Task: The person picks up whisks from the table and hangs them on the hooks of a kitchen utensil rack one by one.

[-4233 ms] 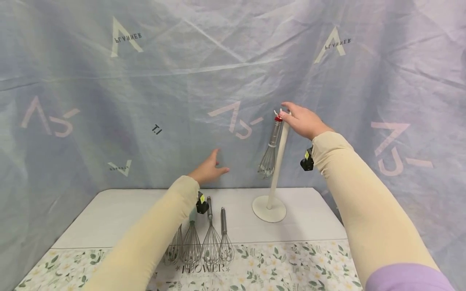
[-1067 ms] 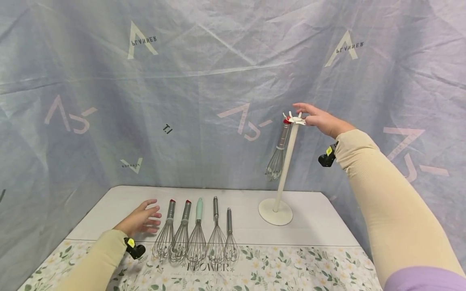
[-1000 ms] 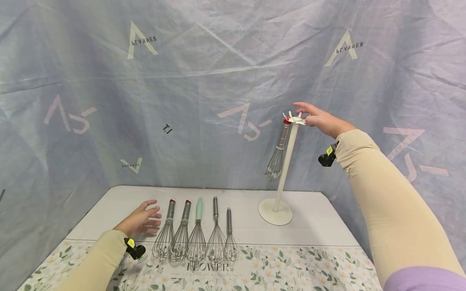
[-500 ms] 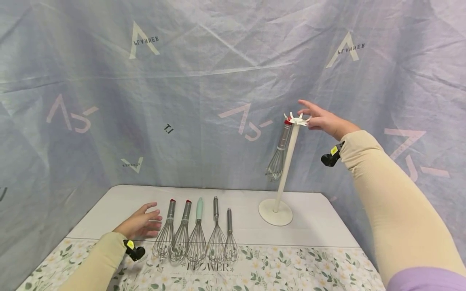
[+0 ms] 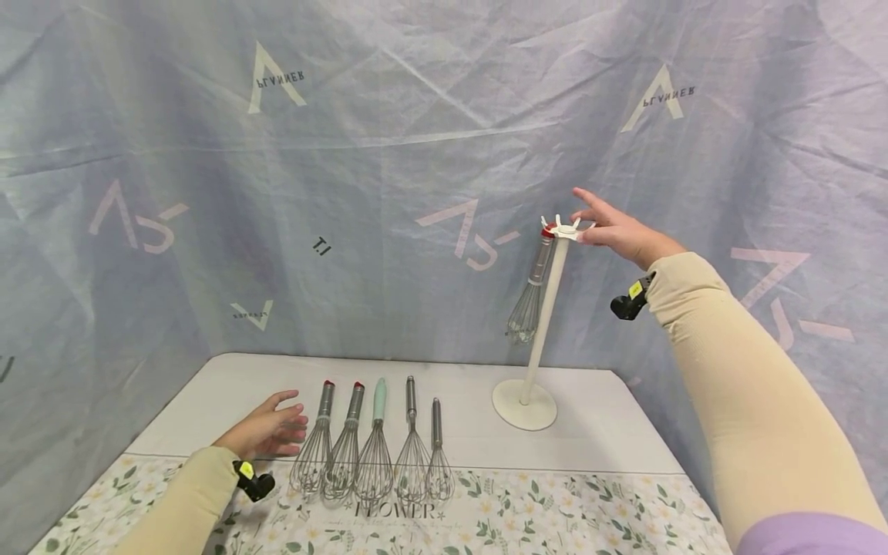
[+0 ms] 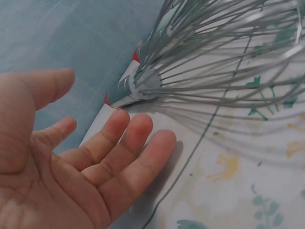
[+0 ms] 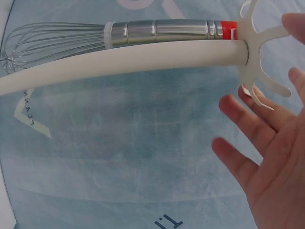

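A whisk with a red-tipped steel handle (image 5: 539, 266) hangs from the hooked top (image 5: 566, 230) of a white stand (image 5: 545, 327). My right hand (image 5: 620, 233) is at the right side of that top, thumb by a hook and fingers spread, holding no whisk. In the right wrist view, some fingertips (image 7: 231, 107) reach behind the hooks; contact is hard to tell. My left hand (image 5: 267, 428) is low on the left with loosely bent fingers. Closest to it lies a red-tipped whisk (image 5: 325, 402), just beyond the fingertips in the left wrist view.
To the right of that whisk lie another red-tipped whisk (image 5: 355, 402), a mint-handled whisk (image 5: 379, 401), a steel whisk (image 5: 411, 397) and a smaller steel whisk (image 5: 436, 422). The white table (image 5: 465, 416) has a floral cloth (image 5: 555, 512) in front. A grey curtain (image 5: 388, 177) hangs behind.
Since the oldest frame, my left hand has gone from mid-air down beside the whisks, and my right hand has drawn off the hanging whisk's tip. Lately, the right fingers rose slightly and the hooks turned a little.
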Tool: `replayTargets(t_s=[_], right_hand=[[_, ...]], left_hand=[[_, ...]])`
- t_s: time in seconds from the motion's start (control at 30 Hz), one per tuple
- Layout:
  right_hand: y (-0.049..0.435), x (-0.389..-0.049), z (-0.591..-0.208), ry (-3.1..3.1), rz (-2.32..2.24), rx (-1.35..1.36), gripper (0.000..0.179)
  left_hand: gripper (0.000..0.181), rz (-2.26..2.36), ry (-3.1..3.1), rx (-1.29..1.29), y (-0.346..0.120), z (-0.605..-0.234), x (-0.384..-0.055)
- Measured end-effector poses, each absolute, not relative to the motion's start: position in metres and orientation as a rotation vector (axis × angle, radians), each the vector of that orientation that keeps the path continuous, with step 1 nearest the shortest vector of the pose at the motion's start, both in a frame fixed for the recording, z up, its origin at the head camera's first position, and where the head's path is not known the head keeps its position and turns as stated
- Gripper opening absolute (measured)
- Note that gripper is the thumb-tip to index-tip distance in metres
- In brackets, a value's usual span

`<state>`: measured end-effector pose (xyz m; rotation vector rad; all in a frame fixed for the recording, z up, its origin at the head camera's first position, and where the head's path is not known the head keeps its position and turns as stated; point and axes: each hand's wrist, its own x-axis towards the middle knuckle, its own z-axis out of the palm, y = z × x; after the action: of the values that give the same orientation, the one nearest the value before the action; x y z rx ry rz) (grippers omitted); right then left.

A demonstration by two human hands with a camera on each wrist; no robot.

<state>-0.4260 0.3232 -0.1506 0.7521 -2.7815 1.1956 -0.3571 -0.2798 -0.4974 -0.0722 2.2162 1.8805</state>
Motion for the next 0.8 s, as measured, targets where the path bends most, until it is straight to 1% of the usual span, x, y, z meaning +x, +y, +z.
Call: replayTargets(t_s=[0.3,0.43,0.6,0.8], right_hand=[[0.319,-0.422,-0.148,-2.776,0.874,0.672,0.090],[0.315,-0.418,-0.142,-2.801,0.649,0.617,0.091],[0.312,-0.416,-0.138,-2.822,0.383,0.557,0.092],[0.311,-0.416,-0.140,-2.837,0.264,0.540,0.092]], left_hand=[[0.073,1.855,2.225,-0.066,-0.276,-0.496,-0.355],[0.071,1.822,2.252,-0.070,-0.270,-0.493,-0.354],[0.071,1.767,2.300,-0.042,-0.262,-0.494,-0.359],[0.069,1.728,2.318,-0.115,-0.256,-0.500,-0.367]])
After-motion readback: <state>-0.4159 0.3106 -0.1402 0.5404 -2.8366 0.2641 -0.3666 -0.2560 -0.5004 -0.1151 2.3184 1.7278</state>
